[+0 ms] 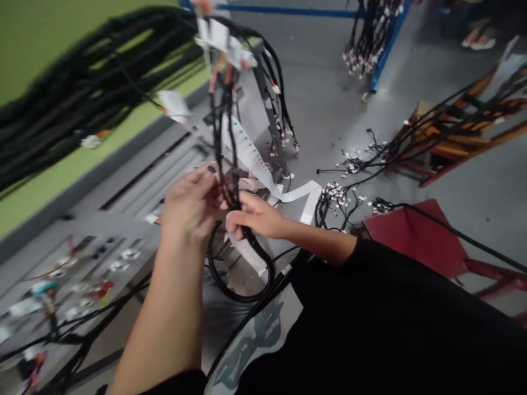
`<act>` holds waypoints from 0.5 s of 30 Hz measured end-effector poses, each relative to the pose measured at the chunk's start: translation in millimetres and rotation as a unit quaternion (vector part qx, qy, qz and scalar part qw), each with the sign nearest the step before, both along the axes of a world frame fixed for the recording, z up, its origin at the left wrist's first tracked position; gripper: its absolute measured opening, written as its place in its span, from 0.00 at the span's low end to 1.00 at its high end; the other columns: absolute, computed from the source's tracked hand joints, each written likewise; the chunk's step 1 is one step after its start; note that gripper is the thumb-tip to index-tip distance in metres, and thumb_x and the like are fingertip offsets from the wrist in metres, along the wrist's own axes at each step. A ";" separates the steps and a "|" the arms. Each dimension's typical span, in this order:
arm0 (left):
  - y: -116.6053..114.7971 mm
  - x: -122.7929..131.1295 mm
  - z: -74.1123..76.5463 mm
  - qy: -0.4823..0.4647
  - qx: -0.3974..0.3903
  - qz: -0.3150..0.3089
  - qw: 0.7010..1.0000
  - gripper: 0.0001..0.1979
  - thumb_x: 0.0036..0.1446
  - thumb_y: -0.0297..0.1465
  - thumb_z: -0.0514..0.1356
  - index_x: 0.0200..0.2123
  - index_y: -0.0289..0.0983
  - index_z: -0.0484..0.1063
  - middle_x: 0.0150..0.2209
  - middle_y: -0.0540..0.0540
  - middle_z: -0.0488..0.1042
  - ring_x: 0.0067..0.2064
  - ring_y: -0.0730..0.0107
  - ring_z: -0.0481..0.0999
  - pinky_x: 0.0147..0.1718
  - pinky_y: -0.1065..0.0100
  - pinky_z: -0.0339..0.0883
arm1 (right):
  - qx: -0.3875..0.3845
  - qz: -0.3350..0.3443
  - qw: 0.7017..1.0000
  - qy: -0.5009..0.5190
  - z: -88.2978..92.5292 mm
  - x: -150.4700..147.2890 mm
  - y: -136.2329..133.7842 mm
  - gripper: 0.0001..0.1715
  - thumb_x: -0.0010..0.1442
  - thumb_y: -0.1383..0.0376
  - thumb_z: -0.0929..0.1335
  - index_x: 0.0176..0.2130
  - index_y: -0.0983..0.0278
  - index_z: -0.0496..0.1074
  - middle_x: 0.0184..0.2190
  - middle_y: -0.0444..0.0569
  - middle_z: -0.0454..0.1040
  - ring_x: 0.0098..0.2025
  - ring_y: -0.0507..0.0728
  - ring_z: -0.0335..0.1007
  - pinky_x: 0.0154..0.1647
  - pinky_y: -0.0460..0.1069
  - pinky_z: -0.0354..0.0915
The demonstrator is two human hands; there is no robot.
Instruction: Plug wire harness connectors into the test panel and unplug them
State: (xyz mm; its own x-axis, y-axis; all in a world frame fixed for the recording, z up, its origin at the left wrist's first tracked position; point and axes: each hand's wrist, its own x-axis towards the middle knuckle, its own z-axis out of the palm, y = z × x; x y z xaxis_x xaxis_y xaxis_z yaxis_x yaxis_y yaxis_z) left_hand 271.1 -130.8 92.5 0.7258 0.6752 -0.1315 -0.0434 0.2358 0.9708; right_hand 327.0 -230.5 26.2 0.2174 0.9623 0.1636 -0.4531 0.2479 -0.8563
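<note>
A black wire harness (224,126) rises in front of me, its branches ending in white connectors and tags at the top, which are blurred. My right hand (257,216) is closed round the harness trunk where the branches join. Just left of it, my left hand (191,200) is pinched at the branches; its fingertips are partly hidden behind the wires. Below my hands the thick black cable (242,299) curves in a loop. Behind the harness hangs a white strip of labels (251,153) with blue dots.
Bundled black cables (102,71) lie along the green surface at upper left. A grey bench (135,181) holds scattered connectors. On the right are a red stool (420,236), a wooden rack (453,131) with harnesses, and a blue frame (387,55). Another person's feet (480,41) show at upper right.
</note>
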 end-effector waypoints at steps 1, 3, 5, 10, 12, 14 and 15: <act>-3.5 1.4 1.0 -0.008 0.003 0.020 1.000 0.14 0.40 0.31 0.68 0.31 0.32 0.72 0.21 0.51 0.71 0.20 0.77 0.67 0.15 0.76 0.60 | -0.007 0.001 1.000 -0.004 -1.7 -4.7 -0.6 0.19 0.56 0.59 0.66 0.46 0.62 0.60 0.22 0.37 0.69 0.21 0.47 0.66 0.23 0.42 0.63; -9.2 -2.2 2.1 -0.012 0.011 0.033 0.999 0.13 0.39 0.30 0.68 0.30 0.32 0.72 0.22 0.51 0.72 0.21 0.77 0.67 0.15 0.76 0.60 | -0.023 -0.004 1.000 -0.015 -4.4 -9.9 -3.9 0.18 0.57 0.59 0.66 0.46 0.62 0.60 0.23 0.36 0.68 0.22 0.46 0.66 0.24 0.42 0.63; -13.2 -9.5 1.8 -0.018 0.023 0.023 0.999 0.13 0.39 0.32 0.68 0.30 0.34 0.73 0.23 0.52 0.73 0.22 0.77 0.68 0.17 0.76 0.62 | -0.034 -0.003 0.999 -0.040 -4.8 -11.0 -9.0 0.17 0.57 0.59 0.66 0.45 0.61 0.61 0.23 0.36 0.69 0.23 0.46 0.66 0.26 0.41 0.62; -16.4 -21.1 -9.2 -0.020 0.043 0.049 0.998 0.10 0.38 0.33 0.69 0.27 0.40 0.75 0.26 0.56 0.73 0.26 0.81 0.67 0.28 0.77 0.66 | -0.055 0.002 0.991 -0.124 -4.7 -5.8 -17.7 0.12 0.56 0.61 0.68 0.41 0.60 0.64 0.25 0.34 0.70 0.29 0.48 0.67 0.30 0.41 0.61; -14.6 -21.7 -15.8 0.002 0.027 0.077 0.997 0.08 0.39 0.33 0.68 0.26 0.41 0.75 0.26 0.57 0.73 0.26 0.81 0.67 0.30 0.77 0.66 | -0.052 0.005 0.991 -0.125 -9.0 -5.0 -15.8 0.13 0.56 0.62 0.68 0.42 0.60 0.65 0.26 0.34 0.70 0.31 0.48 0.67 0.32 0.41 0.61; -12.8 -21.0 -20.0 0.013 0.018 0.099 0.995 0.05 0.41 0.31 0.67 0.25 0.42 0.75 0.26 0.57 0.73 0.27 0.80 0.66 0.31 0.76 0.65 | -0.043 0.014 0.993 -0.105 -15.1 -5.6 -12.0 0.13 0.56 0.63 0.68 0.42 0.60 0.65 0.27 0.34 0.71 0.33 0.48 0.67 0.33 0.41 0.61; -12.5 -20.7 -20.5 0.015 0.020 0.105 0.994 0.03 0.42 0.31 0.66 0.24 0.43 0.75 0.25 0.57 0.72 0.27 0.80 0.65 0.31 0.75 0.65 | -0.043 0.014 0.995 -0.088 -18.2 -5.8 -10.5 0.13 0.55 0.64 0.68 0.42 0.60 0.66 0.27 0.35 0.71 0.34 0.48 0.67 0.34 0.41 0.62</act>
